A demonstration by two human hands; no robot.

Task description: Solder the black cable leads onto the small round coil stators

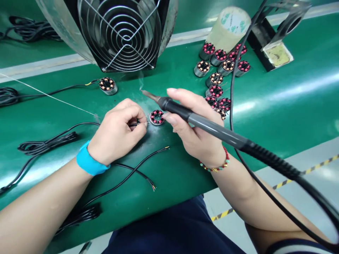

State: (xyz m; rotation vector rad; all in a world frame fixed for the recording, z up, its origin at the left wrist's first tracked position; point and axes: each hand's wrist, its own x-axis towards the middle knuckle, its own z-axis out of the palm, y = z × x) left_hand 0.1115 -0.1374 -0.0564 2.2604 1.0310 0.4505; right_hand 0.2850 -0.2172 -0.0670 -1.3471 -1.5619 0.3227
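My left hand (122,127), a blue band at its wrist, pinches the end of a black cable (134,124) whose thin wire ends reach toward a small motor stator (157,117) with red windings. Whether those wires touch the stator is hard to make out. A soldering iron (209,127) rests in my right hand (196,130), its tip pointing left above the stator, with a wisp of smoke rising by it. My right thumb and a fingertip come close to the stator's right edge, perhaps touching it. Another stator (108,86) with copper windings, joined to a cable, stands farther back.
A fan with a wire guard (127,40) stands at the back. Several stators (215,79) cluster at right beside a tape roll (230,26) and an iron stand with sponge (278,54). Coiled cables (47,143) lie left; loose cable ends (153,185) lie in front. The iron's cord (233,88) crosses the right side.
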